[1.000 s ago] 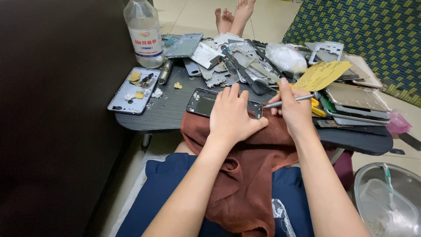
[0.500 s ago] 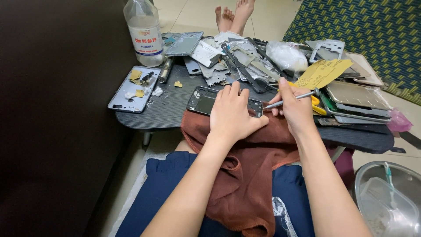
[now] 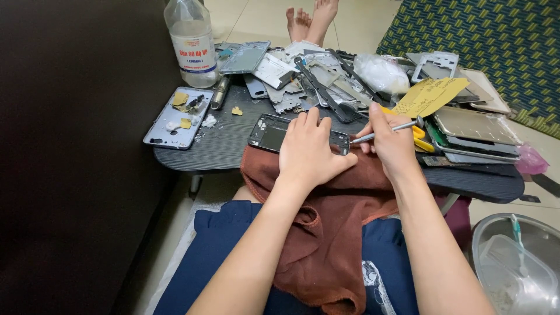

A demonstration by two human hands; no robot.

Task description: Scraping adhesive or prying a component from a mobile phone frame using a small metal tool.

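On the desk (image 3: pixel 233 146) edge: an opened phone frame (image 3: pixel 269 133), thin, light, fragile.
Left hand (image 3: pixel 312 149) presses it flat, fingers together; right hand (image 3: pixel 389 140) pinches a slim screwdriver (image 3: pixel 382 131).

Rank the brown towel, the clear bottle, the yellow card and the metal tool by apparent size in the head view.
1. brown towel, though nearest the camera
2. clear bottle
3. yellow card
4. metal tool in the right hand

Bare strip of table (image 3: pixel 233 143) is lying open between the white tray (image 3: pixel 175 118) and the phone frame (image 3: pixel 271 133). Parts heap (image 3: pixel 326 81) and bottle (image 3: pixel 191 44) are blocking the back; stacked panels (image 3: pixel 475 137) are crowding the right, probably no gap there.
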